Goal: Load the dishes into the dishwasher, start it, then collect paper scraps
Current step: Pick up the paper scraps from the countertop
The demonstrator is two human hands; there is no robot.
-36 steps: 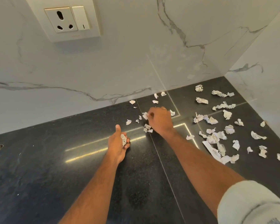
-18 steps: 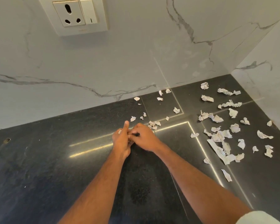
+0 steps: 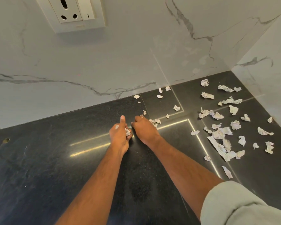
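Your right hand (image 3: 144,129) has pulled off your left hand (image 3: 120,135) and reaches, fingers curled, whether empty I cannot tell, toward the small crumpled white paper scraps (image 3: 155,121) just beyond; your left fist grips a gathered white paper wad (image 3: 127,132) as the store, thumb up. Most scraps (image 3: 221,132) lie right on the black stone counter (image 3: 55,159). No legible writing.

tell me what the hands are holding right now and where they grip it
The left hand holds a wad of paper scraps bunched in its curled fingers, thumb up. The right hand is curled knuckles-up beside it; whether it pinches a scrap cannot be told.
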